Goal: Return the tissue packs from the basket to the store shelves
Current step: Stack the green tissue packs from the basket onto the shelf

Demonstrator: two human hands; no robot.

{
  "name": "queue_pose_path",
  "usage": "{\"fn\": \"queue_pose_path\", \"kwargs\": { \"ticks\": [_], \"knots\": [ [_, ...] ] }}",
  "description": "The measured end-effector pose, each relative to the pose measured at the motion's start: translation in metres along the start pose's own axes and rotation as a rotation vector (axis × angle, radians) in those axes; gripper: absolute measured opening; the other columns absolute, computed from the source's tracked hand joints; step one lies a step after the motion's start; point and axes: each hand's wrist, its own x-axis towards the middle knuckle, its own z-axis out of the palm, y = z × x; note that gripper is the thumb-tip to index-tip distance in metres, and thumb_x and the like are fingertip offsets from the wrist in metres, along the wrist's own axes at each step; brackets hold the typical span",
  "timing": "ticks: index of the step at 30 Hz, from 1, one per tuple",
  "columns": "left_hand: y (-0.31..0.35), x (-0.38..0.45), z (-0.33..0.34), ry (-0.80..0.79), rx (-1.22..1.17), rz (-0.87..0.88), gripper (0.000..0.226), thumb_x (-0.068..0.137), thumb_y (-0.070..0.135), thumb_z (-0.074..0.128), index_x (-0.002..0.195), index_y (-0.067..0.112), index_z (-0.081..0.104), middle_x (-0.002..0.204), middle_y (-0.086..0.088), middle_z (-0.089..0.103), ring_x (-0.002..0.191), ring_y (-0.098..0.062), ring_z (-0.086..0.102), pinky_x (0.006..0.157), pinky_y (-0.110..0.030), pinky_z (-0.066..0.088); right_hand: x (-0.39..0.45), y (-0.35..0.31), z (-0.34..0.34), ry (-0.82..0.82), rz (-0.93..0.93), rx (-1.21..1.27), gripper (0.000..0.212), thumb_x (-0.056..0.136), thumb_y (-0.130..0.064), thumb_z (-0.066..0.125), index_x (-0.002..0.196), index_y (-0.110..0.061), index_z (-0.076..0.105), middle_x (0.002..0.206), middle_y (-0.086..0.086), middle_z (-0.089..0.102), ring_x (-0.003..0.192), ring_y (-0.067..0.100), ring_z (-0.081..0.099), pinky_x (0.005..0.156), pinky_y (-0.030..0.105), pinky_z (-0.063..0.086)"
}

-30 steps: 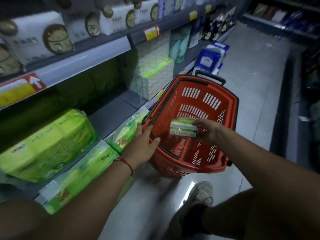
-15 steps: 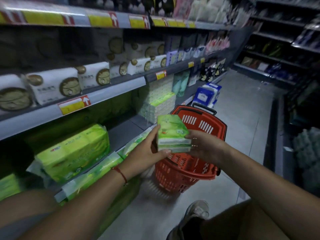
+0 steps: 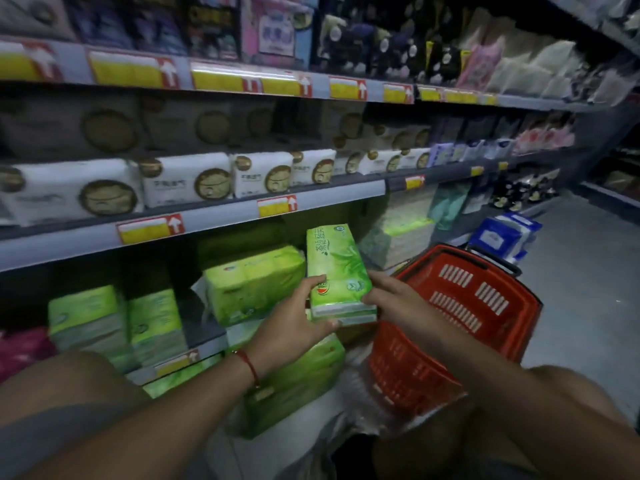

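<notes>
A green tissue pack (image 3: 337, 271) is held up in front of the lower shelf, between my two hands. My left hand (image 3: 294, 320) grips its left side, thumb on top and fingers curled under its near end. My right hand (image 3: 391, 299) holds its right side with fingers against the edge. The red plastic basket (image 3: 485, 306) stands on the floor to the right, below my right forearm; its inside is hidden from here. More green tissue packs (image 3: 252, 282) lie on the lower shelf (image 3: 201, 327) just left of the held pack.
White tissue packs (image 3: 187, 181) fill the middle shelf above. A large green pack (image 3: 298, 379) leans at floor level under my left wrist. Pale stacked packs (image 3: 398, 237) and blue packs (image 3: 502, 237) stand further down the aisle. The aisle floor (image 3: 588, 289) runs right.
The pack has come up out of the basket and moved left toward the lower shelf. My left hand left the basket rim and took hold of the pack. The view has tilted up.
</notes>
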Motion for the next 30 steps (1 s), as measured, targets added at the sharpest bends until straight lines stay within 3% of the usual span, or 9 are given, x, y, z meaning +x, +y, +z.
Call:
{"fn": "queue_pose_path", "kwargs": {
  "ticks": [3,6,10,14,18,22,24,27,30],
  "knots": [
    [-0.011,-0.026,-0.020,0.103,0.065,-0.057,0.074,0.081,0.043,0.076,0.141,0.047,0.032,0.129,0.017,0.059,0.109,-0.002,0.061,0.095,-0.033,0.053,0.015,0.005,0.028,-0.122,-0.076,-0.058,0.056,0.075,-0.021,0.078,0.124,-0.040,0.058,0.119,-0.018,0.065,0.105,0.000,0.065,0.098,0.042,0.053],
    [-0.027,-0.056,-0.043,0.178,0.161,-0.114,0.075,0.084,0.045,0.073,0.144,0.046,0.029,0.135,0.020,0.051,0.116,0.001,0.053,0.098,-0.028,0.049,0.024,0.010,0.065,-0.269,-0.129,-0.177,0.080,0.074,-0.015,0.084,0.139,-0.040,0.045,0.124,-0.012,0.063,0.101,0.008,0.069,0.087,0.038,0.059],
    [-0.056,-0.091,-0.073,0.233,0.258,-0.212,0.075,0.087,0.049,0.069,0.148,0.043,0.026,0.138,0.026,0.040,0.116,0.011,0.042,0.090,-0.011,0.043,0.038,0.011,0.122,-0.402,-0.221,-0.270,0.076,0.078,-0.011,0.082,0.140,-0.033,0.046,0.126,-0.007,0.060,0.095,-0.001,0.062,0.071,0.011,0.051],
    [-0.092,-0.119,-0.098,0.311,0.275,-0.310,0.077,0.086,0.055,0.068,0.149,0.042,0.027,0.140,0.027,0.037,0.121,0.013,0.036,0.092,-0.009,0.037,0.058,0.014,0.179,-0.536,-0.231,-0.277,0.073,0.079,-0.009,0.079,0.140,-0.032,0.046,0.127,-0.003,0.060,0.100,0.006,0.064,0.078,0.023,0.057],
    [-0.128,-0.123,-0.119,0.367,0.303,-0.370,0.074,0.087,0.050,0.067,0.150,0.040,0.030,0.142,0.024,0.038,0.124,0.013,0.036,0.095,-0.009,0.035,0.083,0.022,0.230,-0.551,-0.226,-0.298,0.072,0.081,-0.013,0.077,0.140,-0.036,0.044,0.129,-0.004,0.059,0.101,0.011,0.066,0.087,0.040,0.058],
    [-0.169,-0.116,-0.128,0.400,0.366,-0.408,0.063,0.092,0.039,0.066,0.148,0.039,0.037,0.153,0.005,0.038,0.138,-0.009,0.039,0.105,-0.026,0.041,0.112,0.042,0.271,-0.533,-0.234,-0.354,0.071,0.084,-0.023,0.076,0.145,-0.034,0.041,0.141,0.000,0.054,0.117,0.016,0.059,0.094,0.038,0.054],
    [-0.185,-0.110,-0.129,0.389,0.400,-0.450,0.061,0.093,0.028,0.065,0.147,0.040,0.039,0.152,-0.001,0.034,0.132,-0.018,0.046,0.099,-0.027,0.045,0.121,0.054,0.283,-0.513,-0.237,-0.409,0.071,0.087,-0.028,0.074,0.147,-0.033,0.038,0.140,-0.001,0.055,0.107,0.014,0.063,0.088,0.036,0.055],
    [-0.202,-0.101,-0.131,0.365,0.397,-0.467,0.060,0.093,0.018,0.062,0.146,0.039,0.041,0.143,-0.003,0.037,0.112,-0.020,0.057,0.089,-0.026,0.049,0.137,0.073,0.296,-0.463,-0.269,-0.498,0.070,0.089,-0.026,0.071,0.149,-0.037,0.036,0.140,-0.004,0.056,0.095,0.014,0.067,0.076,0.029,0.055],
    [-0.214,-0.098,-0.128,0.315,0.398,-0.484,0.058,0.095,0.021,0.060,0.147,0.037,0.039,0.150,0.000,0.030,0.118,-0.019,0.055,0.092,-0.026,0.047,0.155,0.085,0.309,-0.434,-0.302,-0.527,0.069,0.091,-0.021,0.070,0.150,-0.035,0.036,0.152,-0.004,0.045,0.117,0.012,0.061,0.084,0.021,0.049]
  ]
}}
